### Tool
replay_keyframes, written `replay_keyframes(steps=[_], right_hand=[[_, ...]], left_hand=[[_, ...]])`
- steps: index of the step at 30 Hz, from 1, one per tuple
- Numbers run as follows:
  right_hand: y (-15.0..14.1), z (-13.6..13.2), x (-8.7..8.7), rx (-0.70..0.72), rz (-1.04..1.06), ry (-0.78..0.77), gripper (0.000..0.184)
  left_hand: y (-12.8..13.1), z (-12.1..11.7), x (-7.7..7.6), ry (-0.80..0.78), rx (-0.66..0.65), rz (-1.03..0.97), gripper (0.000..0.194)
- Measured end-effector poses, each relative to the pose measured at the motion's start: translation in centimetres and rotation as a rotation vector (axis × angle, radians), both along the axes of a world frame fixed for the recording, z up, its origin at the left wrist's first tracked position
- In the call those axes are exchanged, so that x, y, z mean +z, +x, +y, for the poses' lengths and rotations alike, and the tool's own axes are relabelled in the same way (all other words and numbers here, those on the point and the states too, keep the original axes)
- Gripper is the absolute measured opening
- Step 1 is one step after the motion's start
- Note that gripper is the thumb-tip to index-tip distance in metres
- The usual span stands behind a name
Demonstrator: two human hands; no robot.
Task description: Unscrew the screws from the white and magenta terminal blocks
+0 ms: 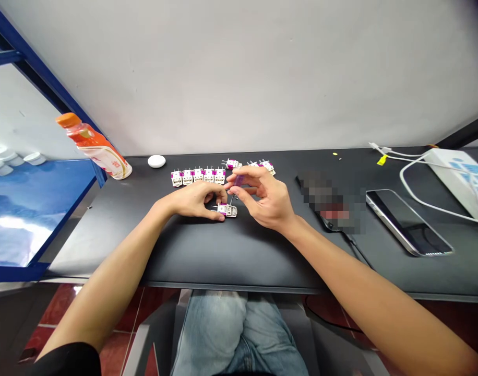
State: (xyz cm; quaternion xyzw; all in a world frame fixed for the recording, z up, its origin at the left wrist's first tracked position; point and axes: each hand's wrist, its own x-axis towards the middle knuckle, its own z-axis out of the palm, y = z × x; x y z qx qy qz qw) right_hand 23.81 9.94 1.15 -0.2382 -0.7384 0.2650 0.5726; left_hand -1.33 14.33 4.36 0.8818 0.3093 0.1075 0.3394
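My left hand [198,200] is closed on a small white-and-purple electrical part with metal pins [228,210], pinning it against the black table. Just above that part, my right hand [267,197] pinches a small screwdriver with a see-through purple handle [239,180]. Its thin shaft slants down to the part; whether the tip sits in a screw is too small to tell. Behind my left hand, a row of several similar white-and-purple parts [198,175] stands with pins up. Another such part [232,164] lies on its side, and more [267,166] are beyond my right hand.
An orange-capped bottle [100,151] and a white round lid-like object [156,161] stand at the table's back left. To the right are a partly blurred dark device with a cable [327,203], a phone [409,222], and a white box with cables [458,177].
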Motion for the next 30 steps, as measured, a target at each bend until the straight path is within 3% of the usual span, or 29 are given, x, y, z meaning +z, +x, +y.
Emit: replay_keyframes(steps=[8,12,24,30], right_hand=[[-0.7,-0.3,0.7,-0.118,-0.004,0.172,0.027],[-1.0,-0.5,0.2,-0.158,-0.015,0.105,0.026],[-0.3,0.2,-0.9,0.116,-0.03,0.065,0.032],[0.0,0.2,0.1,-0.144,-0.036,0.323,0.036]], left_hand=[[1.4,-0.8,-0.7,0.062,0.024,-0.074,0.038],[1.9,-1.0,-1.0,0.065,0.026,-0.081,0.039],[1.6,-0.7,-1.0,0.055,0.004,-0.069,0.043],[1.5,-0.8,-0.8,0.042,0.012,-0.074,0.037]])
